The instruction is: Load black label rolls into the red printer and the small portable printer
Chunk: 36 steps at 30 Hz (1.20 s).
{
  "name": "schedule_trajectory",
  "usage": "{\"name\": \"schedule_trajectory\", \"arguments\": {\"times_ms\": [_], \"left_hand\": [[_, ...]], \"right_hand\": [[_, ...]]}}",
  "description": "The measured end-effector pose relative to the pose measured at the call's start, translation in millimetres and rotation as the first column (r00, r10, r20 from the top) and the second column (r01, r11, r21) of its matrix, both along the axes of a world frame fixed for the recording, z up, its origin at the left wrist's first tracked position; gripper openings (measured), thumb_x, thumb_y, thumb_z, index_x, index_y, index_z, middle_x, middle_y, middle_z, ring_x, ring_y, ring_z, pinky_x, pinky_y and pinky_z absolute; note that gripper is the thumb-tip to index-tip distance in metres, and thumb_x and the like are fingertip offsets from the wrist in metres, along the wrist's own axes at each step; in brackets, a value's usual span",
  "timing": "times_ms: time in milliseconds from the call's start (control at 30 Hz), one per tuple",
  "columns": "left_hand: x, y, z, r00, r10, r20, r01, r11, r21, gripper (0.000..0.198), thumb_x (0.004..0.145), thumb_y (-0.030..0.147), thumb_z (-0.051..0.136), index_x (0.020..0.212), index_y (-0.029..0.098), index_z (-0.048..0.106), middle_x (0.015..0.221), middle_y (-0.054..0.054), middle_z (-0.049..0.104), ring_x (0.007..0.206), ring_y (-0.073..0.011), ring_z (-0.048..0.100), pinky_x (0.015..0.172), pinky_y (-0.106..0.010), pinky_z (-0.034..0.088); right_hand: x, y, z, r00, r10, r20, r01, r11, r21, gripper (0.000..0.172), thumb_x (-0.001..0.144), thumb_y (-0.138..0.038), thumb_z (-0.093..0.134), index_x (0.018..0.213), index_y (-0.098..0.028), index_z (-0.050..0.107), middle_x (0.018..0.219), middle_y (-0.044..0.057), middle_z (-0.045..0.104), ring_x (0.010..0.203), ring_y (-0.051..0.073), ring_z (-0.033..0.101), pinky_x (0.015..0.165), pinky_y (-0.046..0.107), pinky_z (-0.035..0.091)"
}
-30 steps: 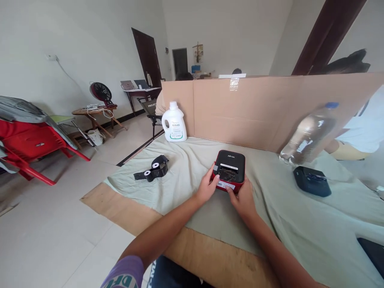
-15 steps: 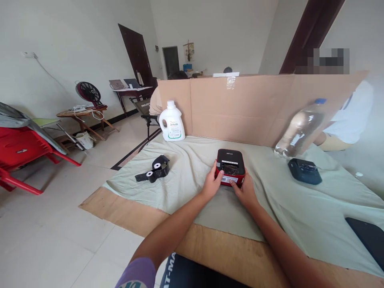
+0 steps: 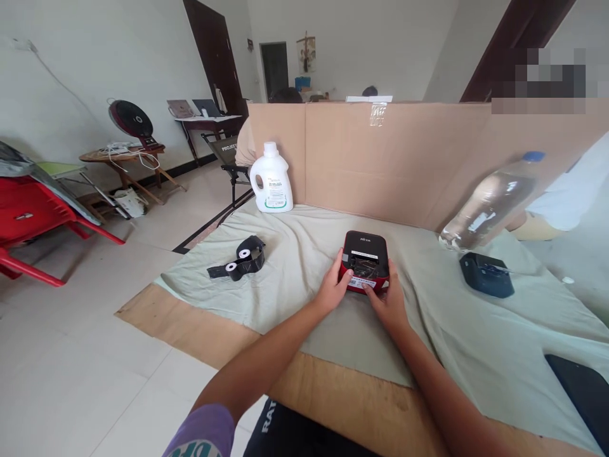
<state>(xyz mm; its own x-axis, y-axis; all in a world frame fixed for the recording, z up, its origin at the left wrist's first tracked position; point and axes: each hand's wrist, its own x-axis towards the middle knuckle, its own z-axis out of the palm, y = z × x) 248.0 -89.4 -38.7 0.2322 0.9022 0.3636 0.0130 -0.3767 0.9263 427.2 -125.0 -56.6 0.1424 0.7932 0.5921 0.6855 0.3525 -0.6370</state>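
Observation:
Between my two hands is a small label printer [image 3: 365, 244] with a black top and red sides. A white label strip runs along its front, and its top has an uncovered recess. My left hand [image 3: 333, 284] grips its left side, thumb on the front corner. On the right side, my right hand [image 3: 391, 303] holds it with the thumb at the lower front edge. To the left lies a black ribbon on two white-cored rolls [image 3: 240, 260], partly unwound. A dark blue-black plastic piece [image 3: 486, 275], perhaps a cover, rests at the right.
A cardboard screen [image 3: 380, 165] stands along the back. Before it are a white jug [image 3: 272, 181] and a tilted clear bottle [image 3: 492, 203]. A dark flat object [image 3: 578, 393] lies at the right edge. Green cloth [image 3: 295, 244] covers most of the wooden board [image 3: 190, 324]. Behind the screen are other people.
The view has shifted slightly, so the screen and jug appear higher and larger. Both hands keep their hold on the printer, which stays in nearly the same place.

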Motion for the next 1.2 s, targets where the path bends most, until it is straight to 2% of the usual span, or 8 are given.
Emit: {"name": "schedule_trajectory", "arguments": {"times_ms": [267,367,700,800,900,967,1100,1200], "left_hand": [[-4,8,-6.7,0.999,-0.014,0.039,0.014,1.0,0.013,0.037,0.097,0.04,0.053,0.129,0.022,0.054,0.161,-0.01,0.033,0.149,-0.0242,0.033,0.123,-0.042,0.028],[-6,10,-6.2,0.999,-0.025,0.048,0.026,1.0,-0.013,0.034,0.095,0.041,0.055,0.124,0.024,0.055,0.16,-0.01,0.034,0.146,-0.0253,0.037,0.121,-0.043,0.032],[-4,10,-5.0,0.995,-0.035,0.088,0.035,0.999,-0.001,0.028,0.096,0.036,0.055,0.123,0.025,0.052,0.159,-0.009,0.034,0.147,-0.024,0.035,0.122,-0.044,0.03],[-4,8,-3.6,0.99,-0.046,0.132,0.049,0.999,-0.018,0.03,0.095,0.037,0.056,0.122,0.025,0.053,0.159,-0.008,0.034,0.146,-0.0248,0.035,0.121,-0.044,0.032],[-6,7,0.5,0.977,-0.084,0.195,0.102,0.991,-0.085,0.027,0.095,0.04,0.055,0.117,0.024,0.056,0.158,-0.007,0.036,0.145,-0.0261,0.038,0.118,-0.043,0.036],[-7,11,5.5,0.969,-0.075,0.234,0.111,0.984,-0.142,0.027,0.094,0.037,0.053,0.118,0.024,0.057,0.154,-0.007,0.042,0.143,-0.0261,0.04,0.118,-0.043,0.037],[-11,37,24.8,0.98,-0.016,0.201,0.085,0.937,-0.338,0.067,0.081,0.024,0.06,0.144,0.026,0.038,0.143,-0.011,0.05,0.135,-0.0253,0.048,0.114,-0.043,0.04],[-16,61,42.7,0.981,-0.156,0.116,0.194,0.839,-0.509,0.092,0.07,0.019,0.062,0.153,0.029,0.024,0.146,-0.011,0.046,0.131,-0.0273,0.052,0.108,-0.043,0.046]], "right_hand": [[3,1,1.3,0.995,0.026,-0.097,-0.029,0.999,-0.029,0.07,0.08,-0.04,0.069,0.143,-0.023,0.041,0.131,0.014,0.054,0.109,0.028,0.06,0.075,0.043,0.06],[3,0,5.8,0.989,0.057,-0.133,-0.064,0.997,-0.047,0.064,0.081,-0.036,0.069,0.138,-0.025,0.044,0.131,0.013,0.052,0.104,0.025,0.06,0.067,0.035,0.058],[8,-5,8.4,0.978,0.092,-0.186,-0.109,0.991,-0.079,0.054,0.085,-0.029,0.061,0.136,-0.025,0.045,0.132,0.013,0.051,0.105,0.024,0.058,0.07,0.034,0.057],[17,-3,21.3,0.967,0.119,-0.224,-0.149,0.981,-0.122,0.044,0.087,-0.031,0.058,0.13,-0.026,0.051,0.135,0.012,0.051,0.105,0.023,0.06,0.073,0.035,0.057],[27,14,45.7,0.965,0.079,-0.25,-0.124,0.978,-0.169,0.019,0.087,-0.034,0.055,0.099,-0.024,0.065,0.135,0.01,0.052,0.12,0.027,0.056,0.081,0.037,0.056],[29,32,58.5,0.955,0.004,-0.298,-0.068,0.977,-0.204,0.014,0.082,-0.032,0.057,0.089,-0.024,0.065,0.128,0.009,0.057,0.122,0.029,0.056,0.084,0.04,0.055],[19,60,53.2,0.866,0.048,-0.498,-0.158,0.971,-0.181,0.055,0.074,-0.022,0.053,0.128,-0.027,0.056,0.136,0.008,0.057,0.124,0.028,0.056,0.095,0.044,0.052],[11,65,33.0,0.768,0.15,-0.622,-0.243,0.968,-0.067,0.067,0.074,-0.02,0.046,0.141,-0.026,0.047,0.146,0.007,0.052,0.133,0.027,0.051,0.105,0.047,0.047]]}}
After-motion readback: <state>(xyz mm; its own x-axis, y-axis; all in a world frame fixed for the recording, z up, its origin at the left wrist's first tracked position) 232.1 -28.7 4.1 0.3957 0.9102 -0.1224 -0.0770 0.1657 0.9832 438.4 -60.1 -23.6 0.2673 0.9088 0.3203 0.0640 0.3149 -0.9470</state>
